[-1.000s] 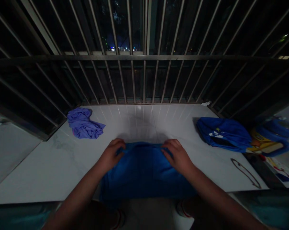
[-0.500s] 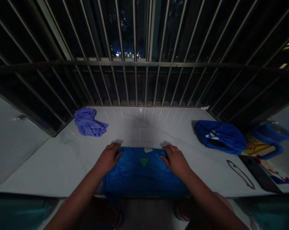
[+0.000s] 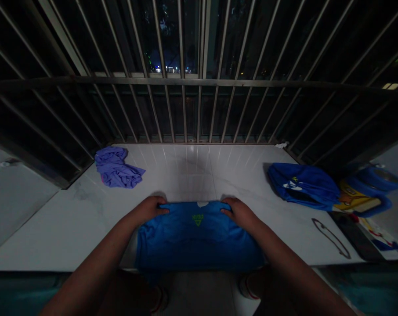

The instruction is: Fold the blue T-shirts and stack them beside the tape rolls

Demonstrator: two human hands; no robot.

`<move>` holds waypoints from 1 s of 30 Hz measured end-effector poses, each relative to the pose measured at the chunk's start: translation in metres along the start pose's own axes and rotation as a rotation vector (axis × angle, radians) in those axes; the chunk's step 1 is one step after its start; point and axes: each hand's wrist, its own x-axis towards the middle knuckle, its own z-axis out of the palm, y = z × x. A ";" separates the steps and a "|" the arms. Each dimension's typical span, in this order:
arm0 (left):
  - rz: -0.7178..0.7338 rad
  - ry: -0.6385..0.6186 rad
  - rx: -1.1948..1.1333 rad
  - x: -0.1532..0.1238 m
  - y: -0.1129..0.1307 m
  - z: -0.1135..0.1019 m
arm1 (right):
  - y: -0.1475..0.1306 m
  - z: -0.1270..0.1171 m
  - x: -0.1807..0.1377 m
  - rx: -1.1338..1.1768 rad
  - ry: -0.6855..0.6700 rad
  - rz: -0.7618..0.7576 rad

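Observation:
A blue shirt (image 3: pixel 199 239) with a small green logo lies on the white ledge in front of me, its lower part reaching the ledge's near edge. My left hand (image 3: pixel 153 208) pinches its far left corner, thumb on top and fingers curled behind. At the far right corner my right hand (image 3: pixel 236 210) grips the cloth the same way. Between the two hands the far edge runs nearly straight, with a small white patch in its middle. Fingertips behind the cloth are hidden.
Crumpled purple cloth (image 3: pixel 120 169) lies at the left of the white ledge (image 3: pixel 175 175). To the right are a blue bag-like bundle (image 3: pixel 302 184), a yellow packet (image 3: pixel 357 198), a cord loop (image 3: pixel 331 239) and a dark flat object (image 3: pixel 355 237). Metal bars (image 3: pixel 199 82) rise along the back.
Both hands have closed on the shirt's far corners; before, the fingers lay more spread over its edge. The view has shifted slightly.

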 end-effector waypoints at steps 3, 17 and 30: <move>0.025 -0.084 0.063 0.018 0.003 -0.015 | 0.007 -0.009 0.012 -0.010 -0.041 0.008; -0.105 0.492 0.340 0.081 0.037 -0.027 | 0.005 -0.049 0.062 -0.233 0.310 0.171; -0.076 0.336 0.253 0.130 0.018 -0.040 | 0.044 -0.055 0.096 -0.195 0.136 0.225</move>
